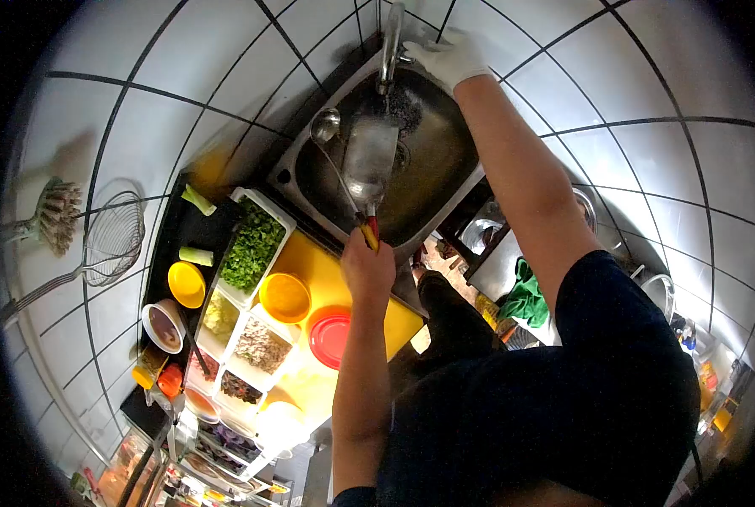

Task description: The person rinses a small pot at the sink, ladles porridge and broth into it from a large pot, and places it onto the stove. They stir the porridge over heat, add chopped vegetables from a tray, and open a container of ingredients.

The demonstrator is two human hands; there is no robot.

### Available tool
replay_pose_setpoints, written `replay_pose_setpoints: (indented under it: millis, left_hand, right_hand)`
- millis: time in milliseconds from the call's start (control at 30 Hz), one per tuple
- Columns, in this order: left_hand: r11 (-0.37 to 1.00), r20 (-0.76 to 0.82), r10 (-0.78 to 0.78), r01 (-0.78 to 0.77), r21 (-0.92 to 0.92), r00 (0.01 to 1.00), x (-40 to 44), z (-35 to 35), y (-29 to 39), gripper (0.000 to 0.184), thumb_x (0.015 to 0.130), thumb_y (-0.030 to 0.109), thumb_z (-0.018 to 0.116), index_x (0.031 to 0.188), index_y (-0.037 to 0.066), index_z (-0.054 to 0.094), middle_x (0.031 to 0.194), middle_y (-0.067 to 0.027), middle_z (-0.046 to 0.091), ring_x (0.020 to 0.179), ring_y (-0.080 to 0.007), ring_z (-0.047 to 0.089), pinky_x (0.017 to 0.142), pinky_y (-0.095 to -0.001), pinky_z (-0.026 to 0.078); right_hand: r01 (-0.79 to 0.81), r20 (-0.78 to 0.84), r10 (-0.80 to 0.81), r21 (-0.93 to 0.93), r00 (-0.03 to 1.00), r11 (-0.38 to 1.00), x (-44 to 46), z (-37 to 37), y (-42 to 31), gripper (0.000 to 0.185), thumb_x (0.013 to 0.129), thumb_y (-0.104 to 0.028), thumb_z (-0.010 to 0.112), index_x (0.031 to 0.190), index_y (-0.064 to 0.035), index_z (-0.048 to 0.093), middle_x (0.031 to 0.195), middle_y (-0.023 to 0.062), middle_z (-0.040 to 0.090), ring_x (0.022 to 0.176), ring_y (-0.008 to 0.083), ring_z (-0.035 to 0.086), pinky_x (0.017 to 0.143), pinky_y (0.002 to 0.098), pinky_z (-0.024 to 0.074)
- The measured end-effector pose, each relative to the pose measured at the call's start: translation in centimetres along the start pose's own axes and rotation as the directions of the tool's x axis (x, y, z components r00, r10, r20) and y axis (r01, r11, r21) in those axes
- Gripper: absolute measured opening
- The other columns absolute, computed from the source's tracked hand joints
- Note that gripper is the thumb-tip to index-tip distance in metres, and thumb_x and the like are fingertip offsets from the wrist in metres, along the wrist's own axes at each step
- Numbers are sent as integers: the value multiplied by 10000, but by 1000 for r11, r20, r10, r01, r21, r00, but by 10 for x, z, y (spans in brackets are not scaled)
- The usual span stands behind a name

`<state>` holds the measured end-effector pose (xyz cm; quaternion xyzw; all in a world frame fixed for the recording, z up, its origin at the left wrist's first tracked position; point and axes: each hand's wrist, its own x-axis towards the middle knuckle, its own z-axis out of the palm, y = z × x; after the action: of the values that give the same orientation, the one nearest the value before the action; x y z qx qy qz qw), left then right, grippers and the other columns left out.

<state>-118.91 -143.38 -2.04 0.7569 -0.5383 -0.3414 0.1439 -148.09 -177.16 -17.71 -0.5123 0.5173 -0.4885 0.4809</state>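
My left hand (369,269) is closed around the handles of a ladle (326,127) and a wide-bladed metal wok spatula (371,152), held together over the sink (449,190). Red and yellow show on the handles. The spatula's blade lies below the spout of the faucet (392,38), where a thin stream of water seems to fall. My right hand (452,59), in a white glove, is at the faucet's handle (406,57), its fingers closed on it. The ladle's bowl is off to the left of the blade.
Left of me, a yellow board (399,325) holds a red lid (331,338) and a yellow bowl (285,298). White containers of chopped greens (253,249) and other ingredients stand alongside. A wire skimmer (115,241) hangs on the tiled wall. A green cloth (525,294) lies at right.
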Motion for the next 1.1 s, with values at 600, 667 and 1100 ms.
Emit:
replay_pose_setpoints:
  millis: [600, 667, 1100]
  left_hand:
    - [890, -32, 334, -304, 339, 942, -31, -47, -4, 282, 902, 186, 632, 1148, 62, 573, 1086, -205, 639, 974, -412, 674, 802, -535, 560]
    - [882, -31, 380, -352, 314, 925, -42, -56, -5, 292, 916, 189, 629, 1169, 55, 570, 1107, -215, 634, 981, -424, 670, 808, -532, 557]
    - [800, 82, 457, -370, -473, 885, -237, -62, -49, 476, 992, 209, 583, 1347, -82, 456, 1317, -279, 582, 1174, -415, 603, 1008, -465, 457]
  right_hand:
    - [162, 151, -72, -969, 986, 187, -250, 85, -202, 84, 934, -64, 614, 975, -14, 667, 872, 163, 674, 879, 318, 719, 740, 428, 609]
    - [35, 78, 114, -941, 990, 336, -306, 101, -230, 116, 948, -75, 600, 1026, -24, 669, 878, 156, 681, 877, 292, 734, 743, 408, 618]
    - [-435, -149, 443, 86, 884, 896, -569, 188, -272, 430, 956, -377, 683, 1192, -17, 696, 1109, 169, 725, 1043, 245, 656, 972, 367, 478]
